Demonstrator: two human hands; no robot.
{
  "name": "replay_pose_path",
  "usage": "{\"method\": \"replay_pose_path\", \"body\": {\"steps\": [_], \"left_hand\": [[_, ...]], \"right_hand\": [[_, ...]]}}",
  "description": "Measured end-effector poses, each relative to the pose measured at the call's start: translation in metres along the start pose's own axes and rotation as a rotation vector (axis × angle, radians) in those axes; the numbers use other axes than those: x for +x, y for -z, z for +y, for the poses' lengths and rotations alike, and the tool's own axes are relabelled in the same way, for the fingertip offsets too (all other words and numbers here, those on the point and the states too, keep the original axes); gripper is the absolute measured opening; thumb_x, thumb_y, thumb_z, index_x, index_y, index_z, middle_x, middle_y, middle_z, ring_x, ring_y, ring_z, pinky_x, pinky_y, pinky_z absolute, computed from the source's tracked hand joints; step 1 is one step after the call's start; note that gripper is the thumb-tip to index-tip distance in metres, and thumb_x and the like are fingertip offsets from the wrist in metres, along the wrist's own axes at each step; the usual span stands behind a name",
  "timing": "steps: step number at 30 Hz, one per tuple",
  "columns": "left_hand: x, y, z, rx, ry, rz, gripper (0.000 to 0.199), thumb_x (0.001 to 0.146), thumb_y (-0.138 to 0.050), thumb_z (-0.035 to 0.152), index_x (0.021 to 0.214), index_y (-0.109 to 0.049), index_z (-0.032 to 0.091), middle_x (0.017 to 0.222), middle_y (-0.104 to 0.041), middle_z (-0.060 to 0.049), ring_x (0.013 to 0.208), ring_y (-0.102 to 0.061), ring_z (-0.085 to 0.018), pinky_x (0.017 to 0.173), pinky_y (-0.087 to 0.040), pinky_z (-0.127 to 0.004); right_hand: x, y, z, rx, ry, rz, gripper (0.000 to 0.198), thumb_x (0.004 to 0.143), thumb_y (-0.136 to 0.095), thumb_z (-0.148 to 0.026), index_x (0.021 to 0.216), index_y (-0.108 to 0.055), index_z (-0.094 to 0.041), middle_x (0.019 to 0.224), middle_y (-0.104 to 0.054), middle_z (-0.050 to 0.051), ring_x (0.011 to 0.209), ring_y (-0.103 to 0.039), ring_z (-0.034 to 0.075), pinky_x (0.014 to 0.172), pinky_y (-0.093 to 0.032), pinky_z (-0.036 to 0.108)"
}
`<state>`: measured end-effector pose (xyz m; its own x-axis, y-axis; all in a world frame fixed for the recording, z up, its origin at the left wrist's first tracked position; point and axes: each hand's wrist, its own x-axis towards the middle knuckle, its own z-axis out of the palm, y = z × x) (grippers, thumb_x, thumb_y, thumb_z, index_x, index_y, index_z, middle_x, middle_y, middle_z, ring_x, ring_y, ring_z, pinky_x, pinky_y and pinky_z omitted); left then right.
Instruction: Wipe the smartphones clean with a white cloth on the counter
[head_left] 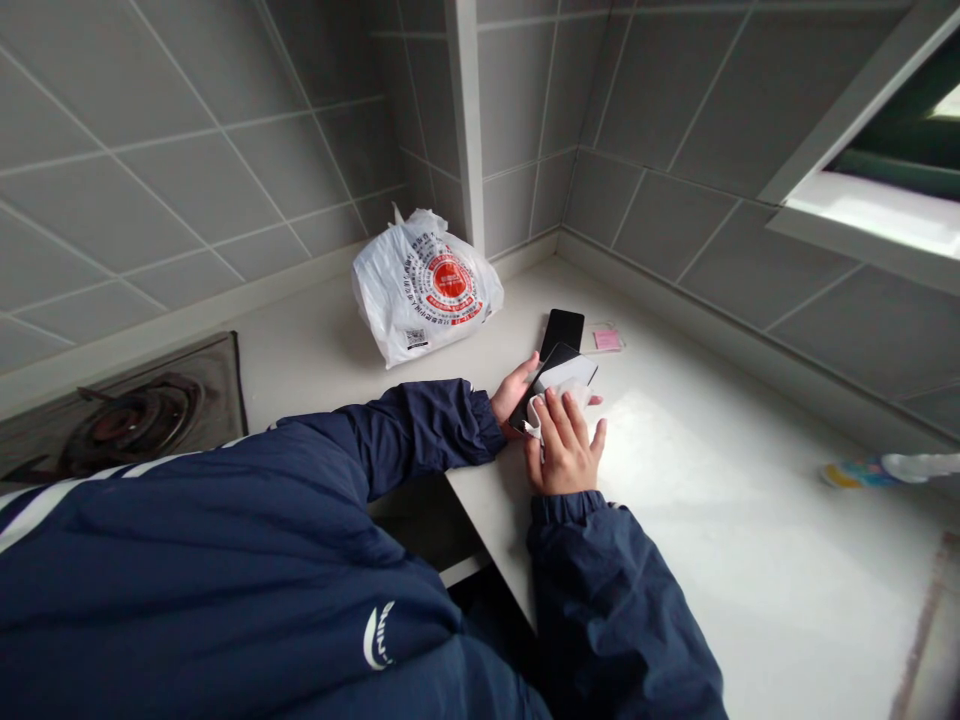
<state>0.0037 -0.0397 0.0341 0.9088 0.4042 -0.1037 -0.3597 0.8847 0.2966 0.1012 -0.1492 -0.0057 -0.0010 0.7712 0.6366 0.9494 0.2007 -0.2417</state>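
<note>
The held phone (559, 367) sits in the grasp of the left hand (513, 394), whose fingers close around its edges, right of the plastic bag (427, 290) and nearer the person. The right hand (564, 460) has its fingers extended and slightly parted, resting on a white tissue (577, 386) against the screen. Right of the bag, another phone (564, 328) lies on the counter (675, 480).

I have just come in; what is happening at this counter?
A person's left hand holds a dark phone, and the right hand presses a white wipe against its glossy face. A flat black object lies just beyond on the white counter, near a small pink item. A printed plastic bag sits to the left.
</note>
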Motion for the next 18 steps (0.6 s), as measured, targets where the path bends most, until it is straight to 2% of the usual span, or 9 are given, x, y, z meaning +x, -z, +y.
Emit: {"method": "replay_pose_path", "body": {"steps": [7,13,15,18], "left_hand": [[0.001,0.004,0.001,-0.004,0.011,0.026,0.09,0.101,-0.015,0.071,0.151,-0.048,0.004,0.128,-0.069,-0.024,0.112,-0.071,-0.03,0.103,-0.048,-0.041],[0.001,-0.004,-0.004,0.013,-0.036,0.036,0.087,0.104,-0.009,0.064,0.149,-0.051,0.002,0.125,-0.07,-0.023,0.116,-0.07,-0.028,0.108,-0.045,-0.039],[0.003,-0.001,-0.006,0.036,-0.07,0.049,0.083,0.105,-0.011,0.062,0.148,-0.052,0.005,0.123,-0.072,-0.02,0.113,-0.071,-0.026,0.109,-0.045,-0.038],[0.006,0.011,-0.006,0.09,-0.1,0.125,0.075,0.106,-0.022,0.061,0.146,-0.055,0.008,0.116,-0.075,-0.017,0.105,-0.073,-0.024,0.107,-0.046,-0.036]], "right_hand": [[-0.001,-0.001,0.001,0.004,-0.008,-0.019,0.048,0.098,-0.049,-0.034,0.144,-0.058,-0.023,0.154,-0.055,0.006,0.146,-0.048,0.025,0.128,-0.006,0.051],[0.008,0.004,0.0,-0.047,-0.089,-0.109,0.051,0.104,-0.039,-0.038,0.151,-0.049,-0.023,0.158,-0.048,0.008,0.148,-0.044,0.025,0.127,0.001,0.062],[0.017,0.006,0.002,-0.066,-0.152,-0.159,0.053,0.106,-0.036,-0.042,0.155,-0.045,-0.023,0.162,-0.043,0.009,0.15,-0.04,0.027,0.124,-0.003,0.069],[0.035,0.012,0.01,-0.068,-0.233,-0.254,0.059,0.106,-0.034,-0.049,0.158,-0.039,-0.022,0.165,-0.035,0.011,0.153,-0.035,0.03,0.12,-0.017,0.076]]}}
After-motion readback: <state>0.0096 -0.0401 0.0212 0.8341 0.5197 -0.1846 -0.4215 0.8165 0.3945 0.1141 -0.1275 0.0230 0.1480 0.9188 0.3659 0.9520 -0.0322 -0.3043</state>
